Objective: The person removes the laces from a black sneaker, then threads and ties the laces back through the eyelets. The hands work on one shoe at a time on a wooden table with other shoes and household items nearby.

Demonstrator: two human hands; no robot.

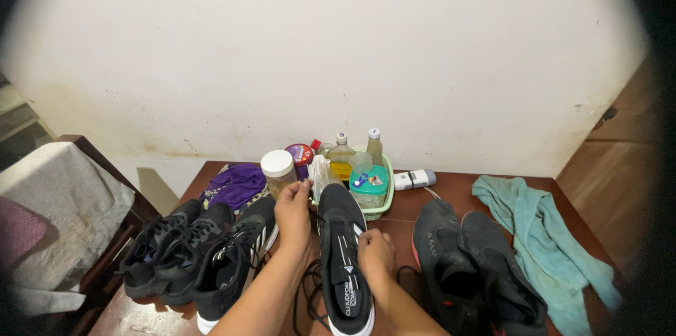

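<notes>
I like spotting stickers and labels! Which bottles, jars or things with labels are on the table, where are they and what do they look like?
Jar: left of the green basket, round, white lid, brownish contents.
Two bottles: standing in the basket, clear, white caps, yellowish liquid.
Red round container: behind the jar, colourful label.
Teal tub: front of the basket, sticker on its lid.
Black shoe: under both hands, white printed insole.

Your black shoe (343, 251) has a white sole. At nine o'clock, more black shoes (186, 248) with white stripes. At eleven, a purple cloth (236, 184). At three, a teal towel (546, 237). The desk (451, 198) is reddish brown.
</notes>
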